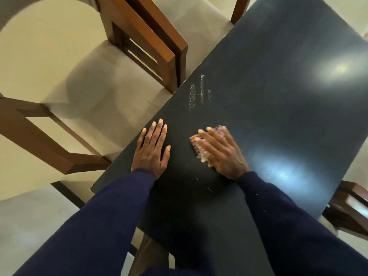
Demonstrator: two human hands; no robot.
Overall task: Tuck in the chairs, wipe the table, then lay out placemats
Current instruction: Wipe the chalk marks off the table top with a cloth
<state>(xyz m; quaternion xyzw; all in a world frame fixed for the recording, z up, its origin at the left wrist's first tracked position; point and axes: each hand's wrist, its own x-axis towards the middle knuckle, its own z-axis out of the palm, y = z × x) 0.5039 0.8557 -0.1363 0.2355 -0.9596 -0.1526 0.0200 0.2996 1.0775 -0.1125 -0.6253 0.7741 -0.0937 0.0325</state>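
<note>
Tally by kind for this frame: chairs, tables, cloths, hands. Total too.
Chairs: 3 (left chair, upper chair, right chair); cannot tell if the wood post at the top edge belongs to a fourth
Tables: 1 (table)
Cloths: 1 (cloth, under the right hand)
Hands: 2 (left hand, right hand)
Total: 7

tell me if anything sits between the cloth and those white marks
Nothing visible: only bare table lies between the cloth under the right hand and the white marks; the left hand rests aside.
</note>
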